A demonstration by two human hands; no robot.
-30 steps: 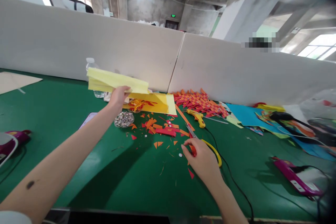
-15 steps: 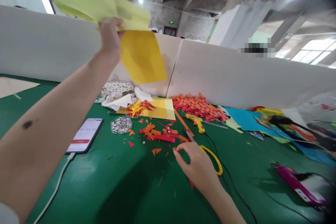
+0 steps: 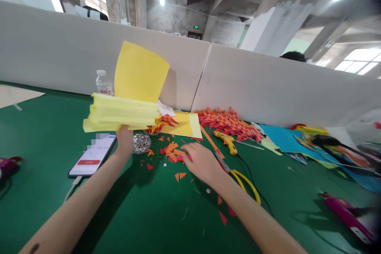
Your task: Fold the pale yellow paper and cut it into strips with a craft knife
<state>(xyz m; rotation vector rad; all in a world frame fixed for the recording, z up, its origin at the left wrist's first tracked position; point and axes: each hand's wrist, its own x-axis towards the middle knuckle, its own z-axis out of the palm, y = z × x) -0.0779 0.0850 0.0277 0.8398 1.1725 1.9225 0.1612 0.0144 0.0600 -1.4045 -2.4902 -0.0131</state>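
My left hand [image 3: 125,142] is closed on a stack of pale yellow paper sheets [image 3: 120,113], held flat above the green table, with one deeper yellow sheet [image 3: 139,72] standing up from the stack. My right hand [image 3: 201,160] reaches left over the red and orange paper scraps [image 3: 174,151]; its fingers are curled low over them, and whether they hold a scrap is hidden. Yellow-handled scissors [image 3: 238,176] lie just right of that hand.
A phone [image 3: 92,155] on a cable lies below the stack, beside a small dish of shiny bits [image 3: 141,143]. A yellow glue gun [image 3: 228,140], a pile of woven red-orange paper pieces [image 3: 230,121], coloured sheets and a water bottle [image 3: 104,83] line the white partition. A purple tool [image 3: 347,216] lies far right.
My left hand has brought the yellow stack down from overhead to just above the table. My right hand has left the scissors and moved left onto the scraps.
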